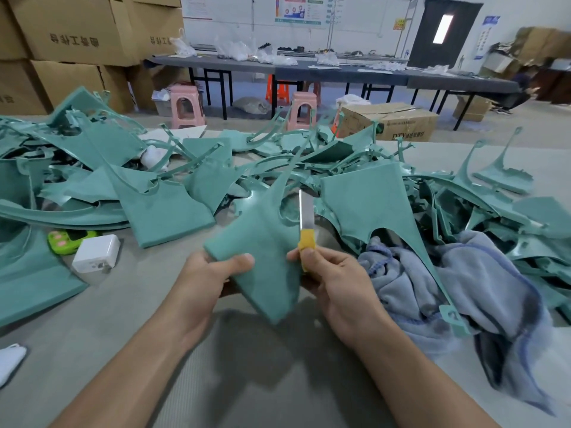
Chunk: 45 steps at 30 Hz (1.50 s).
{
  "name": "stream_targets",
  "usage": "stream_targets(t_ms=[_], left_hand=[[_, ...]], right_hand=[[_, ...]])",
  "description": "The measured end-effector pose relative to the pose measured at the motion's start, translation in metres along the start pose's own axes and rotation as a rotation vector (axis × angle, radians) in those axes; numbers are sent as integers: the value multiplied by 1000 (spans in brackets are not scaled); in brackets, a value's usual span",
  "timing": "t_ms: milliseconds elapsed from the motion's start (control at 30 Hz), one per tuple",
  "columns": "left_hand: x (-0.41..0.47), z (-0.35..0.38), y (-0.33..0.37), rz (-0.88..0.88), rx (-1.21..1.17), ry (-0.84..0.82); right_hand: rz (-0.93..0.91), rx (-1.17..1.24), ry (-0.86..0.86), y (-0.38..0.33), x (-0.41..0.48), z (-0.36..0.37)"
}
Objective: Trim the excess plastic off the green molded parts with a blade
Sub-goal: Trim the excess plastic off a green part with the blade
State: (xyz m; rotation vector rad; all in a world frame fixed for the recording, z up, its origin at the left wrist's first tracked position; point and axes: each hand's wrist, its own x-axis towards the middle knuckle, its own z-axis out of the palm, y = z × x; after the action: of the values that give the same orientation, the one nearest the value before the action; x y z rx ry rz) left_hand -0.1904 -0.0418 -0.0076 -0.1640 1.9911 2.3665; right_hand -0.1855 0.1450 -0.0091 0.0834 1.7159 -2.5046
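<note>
My left hand (210,273) grips the lower left edge of a green molded part (265,242), held above the grey table with its narrow arm pointing away from me. My right hand (330,273) is closed on a blade (306,211) with a yellow wrapped handle. The steel blade points up and lies along the right edge of the part. A big heap of green molded parts (160,193) covers the table behind and to both sides.
A blue-grey towel (457,291) lies at the right, under a green part. A white charger (96,254) and a green toy-like case (69,240) sit at the left. Cardboard boxes (71,41), pink stools (187,105) and long dark tables (309,71) stand beyond.
</note>
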Motion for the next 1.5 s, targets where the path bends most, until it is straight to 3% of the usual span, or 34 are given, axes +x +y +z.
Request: stream_targets(t_ms=[133, 267, 367, 467, 567, 700, 833, 1000, 1067, 1167, 1233, 1367, 1500], left_hand=[[1, -16, 4, 226, 169, -92], [-10, -13, 4, 691, 999, -145], [-11, -1, -1, 879, 1232, -11], [-9, -2, -7, 944, 1183, 187], [-7, -8, -9, 782, 949, 265], [0, -12, -12, 712, 911, 301], [-4, -7, -10, 776, 907, 264], [-2, -9, -11, 758, 927, 262], [-3, -7, -11, 767, 931, 248], [-4, -6, -12, 802, 918, 237], [-4, -6, -10, 825, 932, 248], [-5, -8, -9, 871, 1032, 360], [-14, -5, -6, 1039, 1221, 337]], right_hand=[[-26, -32, 79, -10, 1, -11], [-14, 42, 100, -9, 3, -13], [34, 99, 21, -11, 2, -12], [-1, 78, 11, -14, 1, -15], [-218, -127, 113, -17, -2, -18], [-434, -525, -47, -11, -19, -3], [-438, -862, -158, -1, -32, 12], [-407, -659, 198, -8, -22, 2], [-459, -604, 128, -10, -23, -1], [-473, -721, -127, -5, -32, 8], [-425, -748, -59, -1, -26, 10], [-290, -567, 191, -5, -15, -3], [-172, -213, 63, -12, -14, -4]])
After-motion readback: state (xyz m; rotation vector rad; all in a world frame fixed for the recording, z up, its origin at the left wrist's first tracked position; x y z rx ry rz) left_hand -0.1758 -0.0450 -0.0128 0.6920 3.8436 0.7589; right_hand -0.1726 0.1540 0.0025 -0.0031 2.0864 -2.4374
